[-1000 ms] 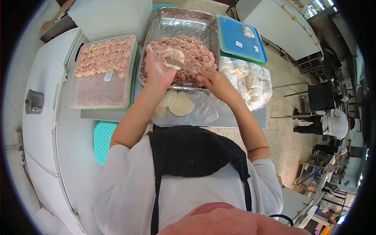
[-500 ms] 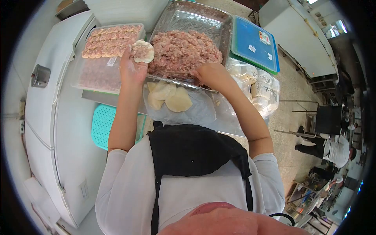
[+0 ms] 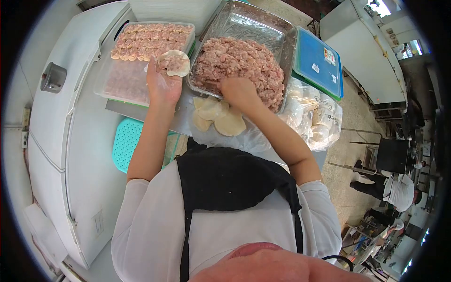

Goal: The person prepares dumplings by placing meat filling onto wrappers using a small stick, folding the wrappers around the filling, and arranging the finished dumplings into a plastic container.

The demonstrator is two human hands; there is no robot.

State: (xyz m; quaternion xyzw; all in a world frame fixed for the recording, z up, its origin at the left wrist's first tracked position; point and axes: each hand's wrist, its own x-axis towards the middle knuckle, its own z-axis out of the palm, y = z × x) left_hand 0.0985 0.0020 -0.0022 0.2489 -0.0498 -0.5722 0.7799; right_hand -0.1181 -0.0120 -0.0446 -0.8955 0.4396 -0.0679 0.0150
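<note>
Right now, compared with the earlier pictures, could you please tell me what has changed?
The left hand has moved left, from over the metal pan to the clear container, still holding the round wrapper. The right hand has shifted left along the pan's near side, against the meat. The loose wrappers and blue lid stay put.
</note>
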